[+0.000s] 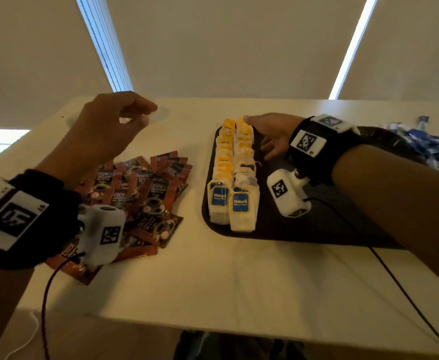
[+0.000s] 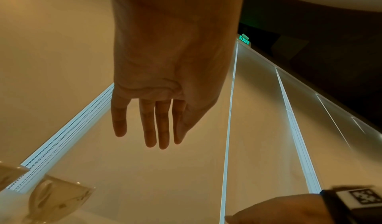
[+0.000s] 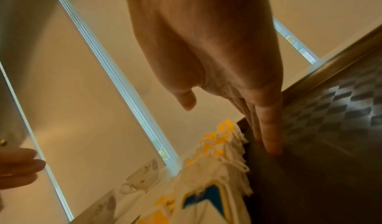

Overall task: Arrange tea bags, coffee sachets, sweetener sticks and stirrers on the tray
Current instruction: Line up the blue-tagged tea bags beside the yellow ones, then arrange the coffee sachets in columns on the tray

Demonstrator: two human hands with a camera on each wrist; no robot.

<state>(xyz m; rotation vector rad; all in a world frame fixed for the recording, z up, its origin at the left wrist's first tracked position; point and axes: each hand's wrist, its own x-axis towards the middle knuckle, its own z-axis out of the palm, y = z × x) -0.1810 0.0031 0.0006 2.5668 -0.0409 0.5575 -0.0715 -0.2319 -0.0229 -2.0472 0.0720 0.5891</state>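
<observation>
On the tray (image 1: 317, 229) two rows of tea bags (image 1: 235, 178) stand done, coffee sachets (image 1: 145, 193) and blue sticks (image 1: 431, 146) wait on the counter (image 1: 239, 281), both hands' grip released: left hand (image 1: 104, 133), right hand (image 1: 273, 133).

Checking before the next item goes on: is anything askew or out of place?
Tea bags stand in two neat rows on the tray. Coffee sachets lie in a loose, overlapping heap on the table.

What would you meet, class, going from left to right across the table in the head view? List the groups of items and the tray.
Coffee sachets loose on the table → two rows of tea bags on the tray's left part → bare part of the dark tray → blue-and-white sticks at the far right.
</observation>
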